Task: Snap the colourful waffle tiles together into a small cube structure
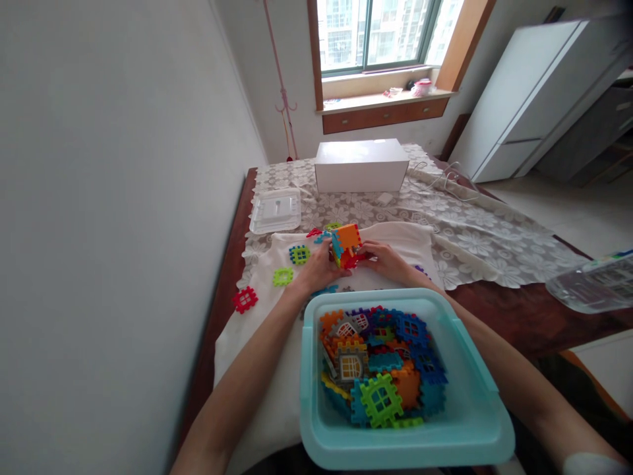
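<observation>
Beyond the teal bin, both hands are at a small block structure (pixel 347 236) of orange, blue and red interlocking pieces. My left hand (pixel 319 267) grips its left and lower side. My right hand (pixel 386 259) has its fingers closed at the red piece on the lower right of the structure. The teal bin (pixel 487 422) stands nearest to me, holding several coloured pieces, with a green window piece (pixel 381 400) on top. Left of my hands lie a blue-and-green piece (pixel 299 254), a lime piece (pixel 283 276) and a red piece (pixel 245 299) on the white cloth.
A white box (pixel 362 168) stands at the back of the table, with a white tray lid (pixel 275 210) to its left. A clear plastic container (pixel 588 287) is at the right edge. A wall runs along the left; cables lie at the back right.
</observation>
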`<move>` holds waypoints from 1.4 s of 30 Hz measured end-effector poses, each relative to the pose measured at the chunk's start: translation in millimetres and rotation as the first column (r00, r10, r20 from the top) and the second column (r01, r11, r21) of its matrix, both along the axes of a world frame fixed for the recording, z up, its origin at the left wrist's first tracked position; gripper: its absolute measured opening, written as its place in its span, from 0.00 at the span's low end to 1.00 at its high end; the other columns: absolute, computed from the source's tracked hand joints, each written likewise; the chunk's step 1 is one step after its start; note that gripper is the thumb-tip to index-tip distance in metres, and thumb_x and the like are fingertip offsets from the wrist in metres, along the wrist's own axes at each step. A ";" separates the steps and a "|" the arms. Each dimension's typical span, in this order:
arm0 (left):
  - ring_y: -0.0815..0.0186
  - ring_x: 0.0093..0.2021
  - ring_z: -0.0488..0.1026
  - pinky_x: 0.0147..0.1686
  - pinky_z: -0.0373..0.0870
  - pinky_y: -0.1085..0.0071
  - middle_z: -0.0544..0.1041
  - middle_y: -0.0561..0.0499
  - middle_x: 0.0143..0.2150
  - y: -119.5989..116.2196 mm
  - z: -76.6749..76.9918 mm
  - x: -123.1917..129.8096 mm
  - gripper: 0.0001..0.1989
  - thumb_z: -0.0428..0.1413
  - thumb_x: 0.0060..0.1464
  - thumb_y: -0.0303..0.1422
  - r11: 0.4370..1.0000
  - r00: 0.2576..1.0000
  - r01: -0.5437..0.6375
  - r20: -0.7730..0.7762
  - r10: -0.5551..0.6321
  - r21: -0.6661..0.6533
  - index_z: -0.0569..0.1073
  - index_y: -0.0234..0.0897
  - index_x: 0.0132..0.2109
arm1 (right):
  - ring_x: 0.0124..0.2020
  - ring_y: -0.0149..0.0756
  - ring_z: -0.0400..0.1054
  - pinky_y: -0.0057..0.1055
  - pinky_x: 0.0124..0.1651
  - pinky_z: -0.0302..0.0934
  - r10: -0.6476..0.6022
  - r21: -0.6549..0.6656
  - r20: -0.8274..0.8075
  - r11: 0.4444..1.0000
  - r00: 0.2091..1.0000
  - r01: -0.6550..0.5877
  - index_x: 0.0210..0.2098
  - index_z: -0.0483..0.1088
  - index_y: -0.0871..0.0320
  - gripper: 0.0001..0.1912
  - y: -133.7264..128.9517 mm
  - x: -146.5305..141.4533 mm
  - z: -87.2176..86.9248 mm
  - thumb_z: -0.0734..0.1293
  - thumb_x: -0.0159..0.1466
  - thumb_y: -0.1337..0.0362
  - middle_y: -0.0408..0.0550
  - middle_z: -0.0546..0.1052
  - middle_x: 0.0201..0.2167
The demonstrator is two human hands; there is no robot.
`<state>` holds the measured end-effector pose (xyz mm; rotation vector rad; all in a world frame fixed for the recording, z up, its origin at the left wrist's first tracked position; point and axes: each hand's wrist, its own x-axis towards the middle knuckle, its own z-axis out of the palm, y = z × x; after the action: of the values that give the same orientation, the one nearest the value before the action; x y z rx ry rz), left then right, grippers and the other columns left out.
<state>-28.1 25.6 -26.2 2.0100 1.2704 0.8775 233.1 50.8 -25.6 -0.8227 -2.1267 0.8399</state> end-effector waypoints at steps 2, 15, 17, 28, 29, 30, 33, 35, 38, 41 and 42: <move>0.54 0.44 0.82 0.44 0.77 0.61 0.83 0.47 0.46 -1.4 2.4 0.7 0.37 0.76 0.51 0.42 1.000 1.000 -0.005 -0.002 0.005 -0.016 0.65 0.41 0.60 | 0.44 0.50 0.80 0.46 0.50 0.76 -0.026 0.012 0.006 1.000 1.000 0.026 0.44 0.79 0.51 0.07 -2.9 -2.3 -2.3 0.72 0.70 0.57 0.52 0.86 0.46; 0.51 0.48 0.83 0.51 0.80 0.56 0.83 0.45 0.48 -4.0 6.9 1.4 0.40 0.76 0.50 0.38 0.999 1.000 -0.011 -0.018 0.010 -0.034 0.67 0.40 0.65 | 0.40 0.47 0.80 0.44 0.46 0.77 -0.120 -0.079 -0.087 0.990 0.989 0.113 0.43 0.75 0.50 0.08 -4.6 -9.5 -1.1 0.73 0.67 0.56 0.50 0.85 0.41; 0.51 0.49 0.83 0.52 0.80 0.55 0.83 0.46 0.48 -4.3 7.4 1.5 0.40 0.76 0.50 0.38 0.999 1.000 -0.007 -0.009 0.007 -0.034 0.67 0.40 0.65 | 0.40 0.47 0.80 0.44 0.46 0.77 -0.137 -0.107 -0.109 0.986 0.985 0.125 0.45 0.74 0.50 0.11 -5.6 -10.3 -1.3 0.74 0.66 0.55 0.50 0.85 0.40; 0.53 0.46 0.82 0.50 0.80 0.56 0.83 0.45 0.48 -3.3 4.7 0.5 0.42 0.76 0.53 0.42 1.000 1.000 -0.001 -0.027 0.000 -0.012 0.66 0.37 0.67 | 0.38 0.43 0.76 0.42 0.46 0.76 -0.123 -0.062 -0.077 0.991 0.989 0.119 0.38 0.72 0.51 0.08 -8.3 -10.8 0.7 0.73 0.66 0.57 0.48 0.82 0.39; 0.53 0.46 0.82 0.50 0.80 0.57 0.83 0.44 0.48 -3.1 4.1 0.3 0.41 0.76 0.53 0.42 1.000 1.000 0.001 -0.023 -0.001 -0.009 0.66 0.37 0.67 | 0.39 0.43 0.77 0.42 0.46 0.76 -0.117 -0.058 -0.076 0.992 0.990 0.113 0.38 0.73 0.52 0.08 -8.2 -10.0 1.7 0.74 0.66 0.57 0.49 0.82 0.39; 0.53 0.47 0.82 0.50 0.80 0.57 0.83 0.44 0.48 -2.9 3.5 0.0 0.41 0.76 0.53 0.43 1.000 1.000 0.001 -0.021 -0.001 -0.008 0.66 0.37 0.67 | 0.39 0.44 0.77 0.42 0.46 0.76 -0.109 -0.057 -0.072 0.993 0.991 0.105 0.38 0.74 0.52 0.07 -8.0 -9.1 2.7 0.74 0.66 0.57 0.49 0.82 0.40; 0.53 0.47 0.82 0.50 0.80 0.57 0.84 0.45 0.48 -2.9 3.1 -0.2 0.41 0.76 0.52 0.44 1.000 1.000 -0.002 -0.019 0.002 -0.014 0.67 0.38 0.66 | 0.40 0.47 0.79 0.44 0.47 0.76 -0.083 -0.071 -0.055 0.994 0.995 0.079 0.38 0.76 0.52 0.07 -7.2 -6.3 4.8 0.74 0.67 0.57 0.50 0.84 0.41; 0.53 0.46 0.83 0.50 0.80 0.57 0.84 0.45 0.49 -3.3 3.9 0.2 0.41 0.76 0.52 0.43 1.000 1.000 0.003 -0.010 -0.003 -0.022 0.67 0.39 0.66 | 0.41 0.47 0.79 0.44 0.47 0.77 -0.081 -0.077 -0.048 0.994 0.996 0.077 0.39 0.78 0.52 0.07 -7.1 -5.7 4.8 0.74 0.67 0.56 0.51 0.84 0.41; 0.53 0.46 0.83 0.50 0.81 0.57 0.84 0.44 0.49 -3.7 5.8 1.0 0.40 0.76 0.52 0.44 1.000 1.000 0.003 0.008 -0.003 -0.019 0.68 0.39 0.65 | 0.40 0.48 0.79 0.45 0.46 0.77 -0.101 -0.063 -0.047 0.993 0.994 0.098 0.39 0.78 0.51 0.07 -7.9 -7.7 2.8 0.73 0.68 0.55 0.50 0.85 0.40; 0.52 0.47 0.83 0.51 0.80 0.56 0.84 0.44 0.48 -3.4 7.0 1.4 0.38 0.76 0.53 0.47 1.000 1.000 -0.013 -0.009 0.013 -0.010 0.70 0.39 0.63 | 0.39 0.47 0.79 0.44 0.46 0.77 -0.143 -0.057 -0.044 0.988 0.989 0.140 0.38 0.76 0.51 0.08 -9.2 -11.4 0.0 0.73 0.67 0.55 0.49 0.86 0.38; 0.51 0.47 0.82 0.51 0.80 0.55 0.84 0.45 0.48 -3.2 7.1 1.3 0.36 0.75 0.53 0.47 1.000 1.000 -0.018 -0.017 0.018 -0.009 0.71 0.39 0.62 | 0.39 0.47 0.79 0.44 0.46 0.77 -0.155 -0.054 -0.042 0.987 0.987 0.153 0.38 0.76 0.51 0.08 -9.5 -12.4 -0.7 0.73 0.68 0.55 0.49 0.86 0.37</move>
<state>-26.7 22.4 -19.1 2.0052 1.3017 0.8635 220.8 41.4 -26.3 -0.9714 -1.9806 0.8261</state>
